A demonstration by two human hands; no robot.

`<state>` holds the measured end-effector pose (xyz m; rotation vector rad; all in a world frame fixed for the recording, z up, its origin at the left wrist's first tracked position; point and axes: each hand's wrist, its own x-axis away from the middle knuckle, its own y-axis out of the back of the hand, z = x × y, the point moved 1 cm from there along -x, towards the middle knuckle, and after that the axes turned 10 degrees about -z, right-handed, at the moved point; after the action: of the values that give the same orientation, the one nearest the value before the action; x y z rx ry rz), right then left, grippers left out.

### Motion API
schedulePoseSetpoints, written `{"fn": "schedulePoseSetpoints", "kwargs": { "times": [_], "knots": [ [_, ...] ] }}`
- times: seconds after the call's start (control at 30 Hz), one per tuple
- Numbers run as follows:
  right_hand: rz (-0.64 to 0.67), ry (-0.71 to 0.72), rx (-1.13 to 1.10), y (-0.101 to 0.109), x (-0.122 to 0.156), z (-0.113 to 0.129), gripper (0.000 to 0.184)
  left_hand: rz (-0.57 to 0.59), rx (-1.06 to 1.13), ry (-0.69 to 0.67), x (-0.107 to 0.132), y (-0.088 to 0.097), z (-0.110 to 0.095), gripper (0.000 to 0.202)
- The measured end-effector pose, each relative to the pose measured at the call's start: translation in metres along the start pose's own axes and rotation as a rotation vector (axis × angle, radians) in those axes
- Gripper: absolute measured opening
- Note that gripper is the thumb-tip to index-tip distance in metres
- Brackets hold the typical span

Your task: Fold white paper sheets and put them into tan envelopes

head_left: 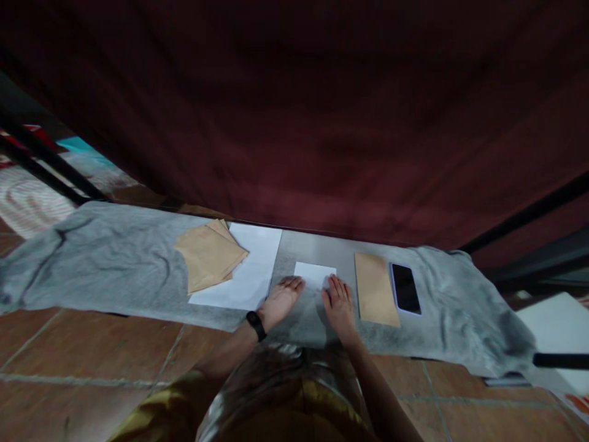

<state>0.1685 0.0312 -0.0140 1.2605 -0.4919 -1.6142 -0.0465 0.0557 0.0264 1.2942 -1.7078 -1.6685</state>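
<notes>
A small white sheet of paper (315, 271), perhaps folded, lies on the grey cloth (317, 244) in front of me. On its left edge rests my left hand (283, 298), fingers stretched out and flat, with a black band on the wrist. My right hand (339, 304) lies flat at the sheet's right edge, its fingers a little spread. Left of my hands are larger white sheets (257, 258), partly covered by several brown envelopes (209, 255). One more brown envelope (376, 288) lies to the right of my right hand.
A smartphone (405, 288) with a dark screen lies beyond the right-hand envelope. Behind the cloth-covered surface hangs a dark red curtain (322, 153). Dark bars (529, 212) stand at both ends, and tiled floor (115, 344) shows below.
</notes>
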Motion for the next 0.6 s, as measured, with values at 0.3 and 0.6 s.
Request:
{"fn": "schedulePoseSetpoints", "kwargs": {
  "times": [0.3, 0.6],
  "knots": [
    [-0.008, -0.37, -0.592, 0.031, -0.003, -0.014, 0.048, -0.301, 0.653, 0.384, -0.013, 0.027, 0.018, 0.023],
    [0.064, -0.418, -0.241, 0.023, -0.014, 0.004, 0.033, -0.426, 0.501, 0.54, -0.026, -0.016, 0.02, 0.022]
  ]
}}
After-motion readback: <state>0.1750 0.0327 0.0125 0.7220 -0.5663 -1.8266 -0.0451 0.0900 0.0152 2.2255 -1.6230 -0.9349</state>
